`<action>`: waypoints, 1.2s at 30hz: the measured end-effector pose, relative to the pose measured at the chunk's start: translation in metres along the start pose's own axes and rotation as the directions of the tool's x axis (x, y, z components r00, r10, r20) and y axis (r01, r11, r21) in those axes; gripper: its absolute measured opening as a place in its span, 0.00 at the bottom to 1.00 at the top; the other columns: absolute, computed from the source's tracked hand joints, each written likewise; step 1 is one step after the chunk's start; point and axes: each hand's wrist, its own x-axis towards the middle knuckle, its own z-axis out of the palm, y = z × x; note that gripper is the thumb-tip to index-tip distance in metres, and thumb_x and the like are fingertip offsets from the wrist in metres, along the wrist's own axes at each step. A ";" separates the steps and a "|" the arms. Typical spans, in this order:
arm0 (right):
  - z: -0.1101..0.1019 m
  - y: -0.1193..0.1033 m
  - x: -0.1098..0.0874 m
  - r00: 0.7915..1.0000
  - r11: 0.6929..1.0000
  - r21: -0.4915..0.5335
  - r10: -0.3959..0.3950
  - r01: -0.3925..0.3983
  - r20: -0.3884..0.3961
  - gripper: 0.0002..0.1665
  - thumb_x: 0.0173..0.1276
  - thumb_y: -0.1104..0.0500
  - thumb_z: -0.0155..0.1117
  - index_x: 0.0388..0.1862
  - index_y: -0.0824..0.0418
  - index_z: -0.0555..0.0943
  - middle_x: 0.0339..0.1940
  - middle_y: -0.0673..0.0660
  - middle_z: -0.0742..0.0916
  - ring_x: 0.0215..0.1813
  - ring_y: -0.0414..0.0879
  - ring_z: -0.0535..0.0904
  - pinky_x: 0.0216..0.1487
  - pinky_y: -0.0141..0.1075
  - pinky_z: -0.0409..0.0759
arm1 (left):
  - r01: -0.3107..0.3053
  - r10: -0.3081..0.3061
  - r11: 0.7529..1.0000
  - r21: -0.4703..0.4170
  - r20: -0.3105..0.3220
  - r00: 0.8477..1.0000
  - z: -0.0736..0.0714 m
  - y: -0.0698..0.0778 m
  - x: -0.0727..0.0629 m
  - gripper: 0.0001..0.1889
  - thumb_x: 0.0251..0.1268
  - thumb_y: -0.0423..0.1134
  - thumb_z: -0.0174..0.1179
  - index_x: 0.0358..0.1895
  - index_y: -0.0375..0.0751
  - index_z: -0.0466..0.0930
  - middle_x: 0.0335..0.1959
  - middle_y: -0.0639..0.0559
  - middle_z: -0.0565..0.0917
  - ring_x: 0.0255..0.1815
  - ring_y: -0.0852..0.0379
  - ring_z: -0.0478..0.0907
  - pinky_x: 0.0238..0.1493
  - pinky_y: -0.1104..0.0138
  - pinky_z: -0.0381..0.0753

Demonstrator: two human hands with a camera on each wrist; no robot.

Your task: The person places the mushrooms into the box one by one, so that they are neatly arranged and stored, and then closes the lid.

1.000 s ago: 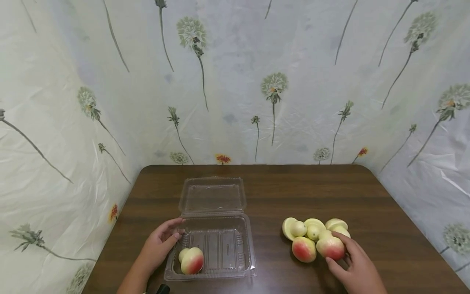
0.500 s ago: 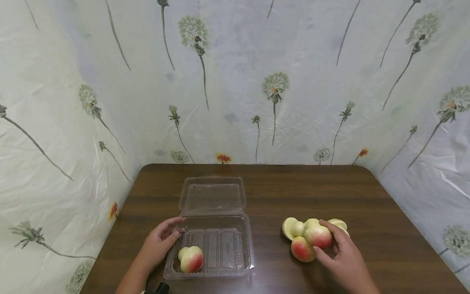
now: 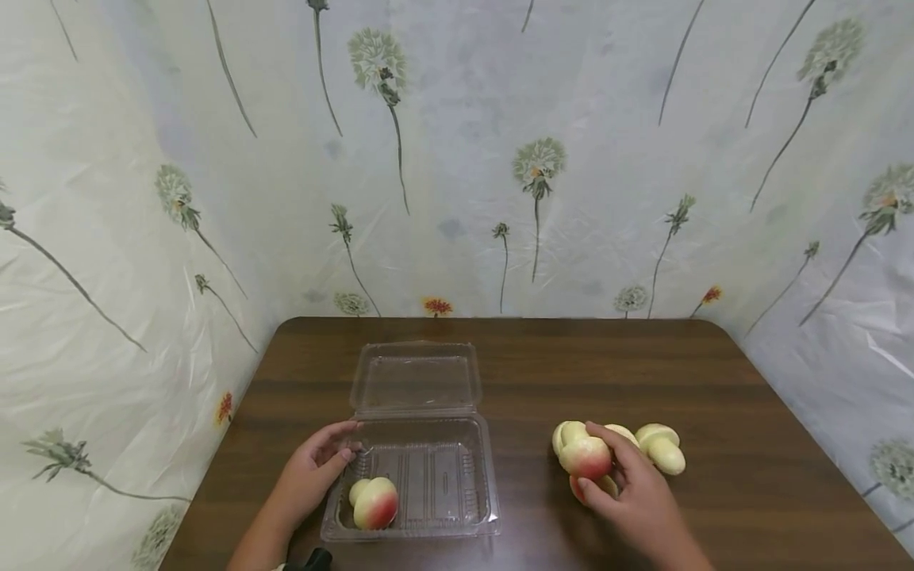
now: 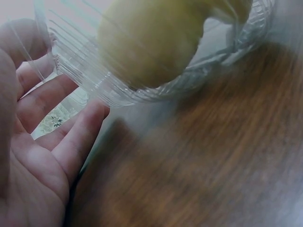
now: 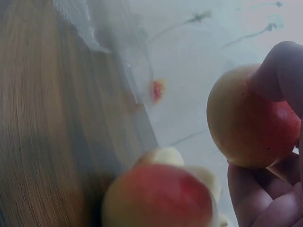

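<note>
My right hand (image 3: 635, 496) holds a cream toy mushroom (image 3: 585, 458) with a red-blushed cap, thumb and fingers on the cap in the right wrist view. It is over the pile on the right side of the table. Partly hidden below it are another red-capped mushroom (image 5: 161, 198) and pale ones; a cream mushroom (image 3: 664, 452) lies to the right. My left hand (image 3: 307, 476) grips the left rim of a clear plastic container (image 3: 485, 476) with an open lid. Inside, at the front left, lies one red-blushed mushroom (image 3: 374, 506), seen through the wall in the left wrist view.
The hinged lid (image 3: 416, 377) lies back behind the container on the brown wooden table (image 3: 528, 381). Flower-print sheeting (image 3: 457, 159) rises behind and on both sides. A small black object (image 3: 317, 559) shows at the front edge, by the left wrist.
My right hand has lifted a red-blushed mushroom from the pile and carried it left over the others, uncovering the right-hand cream mushroom. The left hand stays at the container's rim.
</note>
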 end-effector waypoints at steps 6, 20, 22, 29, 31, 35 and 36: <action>0.009 -0.002 0.001 0.999 0.999 -0.028 -0.042 0.042 0.024 0.44 0.57 0.72 0.79 0.72 0.54 0.75 0.64 0.52 0.80 0.50 0.30 0.82 0.48 0.22 0.83 | 0.013 -0.013 1.000 -0.005 -0.003 1.000 0.004 -0.002 -0.002 0.21 0.80 0.30 0.57 0.71 0.36 0.73 0.72 0.35 0.76 0.63 0.50 0.83 0.60 0.72 0.82; 0.043 -0.012 0.016 0.976 0.978 0.028 -0.209 0.207 0.058 0.44 0.54 0.72 0.81 0.70 0.59 0.77 0.64 0.60 0.83 0.56 0.29 0.78 0.50 0.19 0.80 | 0.019 -0.019 1.000 0.019 -0.012 1.000 -0.002 0.002 0.002 0.21 0.79 0.33 0.58 0.71 0.38 0.74 0.72 0.38 0.77 0.63 0.54 0.83 0.59 0.72 0.82; 0.047 -0.015 0.018 0.972 0.973 0.066 -0.226 0.221 0.066 0.44 0.54 0.73 0.81 0.71 0.59 0.76 0.65 0.62 0.83 0.63 0.29 0.77 0.59 0.20 0.78 | 0.020 -0.020 1.000 0.021 -0.008 1.000 -0.002 0.002 0.003 0.21 0.79 0.33 0.58 0.71 0.38 0.74 0.72 0.38 0.77 0.63 0.51 0.83 0.59 0.72 0.82; 0.062 -0.027 0.025 0.962 0.969 0.091 -0.240 0.230 0.127 0.42 0.57 0.71 0.80 0.71 0.59 0.76 0.68 0.62 0.82 0.67 0.32 0.77 0.62 0.24 0.79 | 0.023 -0.023 0.999 0.025 -0.021 1.000 -0.001 0.003 0.003 0.21 0.79 0.32 0.58 0.70 0.38 0.74 0.72 0.39 0.77 0.63 0.50 0.83 0.59 0.72 0.82; 0.067 -0.031 0.026 0.959 0.970 0.092 -0.239 0.227 0.152 0.42 0.58 0.70 0.80 0.71 0.58 0.76 0.68 0.61 0.81 0.67 0.34 0.78 0.61 0.26 0.80 | 0.024 -0.024 0.999 0.025 -0.022 0.999 -0.001 0.004 0.003 0.21 0.79 0.32 0.59 0.70 0.38 0.75 0.72 0.38 0.77 0.63 0.50 0.83 0.59 0.72 0.82; 0.076 -0.040 0.029 0.955 0.972 0.101 -0.227 0.211 0.192 0.42 0.58 0.69 0.80 0.71 0.55 0.76 0.70 0.57 0.81 0.67 0.39 0.79 0.62 0.30 0.82 | 0.025 -0.024 0.999 0.028 -0.018 1.000 -0.001 0.006 0.003 0.21 0.79 0.32 0.59 0.70 0.38 0.74 0.72 0.37 0.77 0.63 0.52 0.83 0.59 0.73 0.82; 0.077 -0.042 0.030 0.953 0.973 0.101 -0.226 0.210 0.200 0.42 0.58 0.68 0.80 0.71 0.54 0.76 0.70 0.56 0.81 0.67 0.40 0.79 0.62 0.31 0.82 | 0.026 -0.025 0.999 0.030 -0.018 1.000 -0.001 0.006 0.003 0.21 0.78 0.32 0.59 0.71 0.38 0.74 0.72 0.38 0.77 0.63 0.52 0.83 0.58 0.73 0.82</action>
